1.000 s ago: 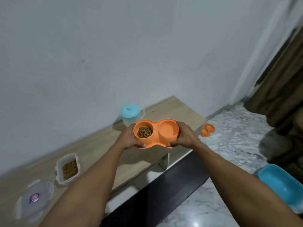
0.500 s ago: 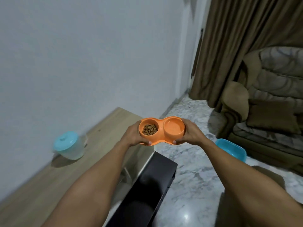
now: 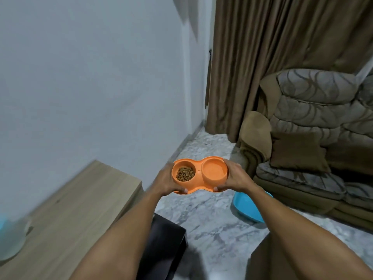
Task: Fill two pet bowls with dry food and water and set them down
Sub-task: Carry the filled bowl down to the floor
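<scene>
An orange double pet bowl (image 3: pixel 199 172) hangs in the air over the marble floor, held level between both hands. Its left cup holds brown dry food (image 3: pixel 185 173); its right cup (image 3: pixel 214 171) looks filled with clear water. My left hand (image 3: pixel 165 181) grips the left end, thumb curled under the front rim. My right hand (image 3: pixel 235 178) grips the right end the same way. A blurred water jug with a turquoise lid (image 3: pixel 10 238) stands on the wooden shelf at the far left edge.
A low wooden shelf (image 3: pixel 80 209) runs along the wall on the left, with a black unit (image 3: pixel 161 247) below it. A turquoise tray (image 3: pixel 245 209) lies on the marble floor (image 3: pixel 201 215) by a brown sofa (image 3: pixel 314 154). Brown curtains hang behind.
The view has swung right, away from the shelf toward the sofa. Both hands have carried the orange bowl off the shelf and out over the floor. The grip is unchanged.
</scene>
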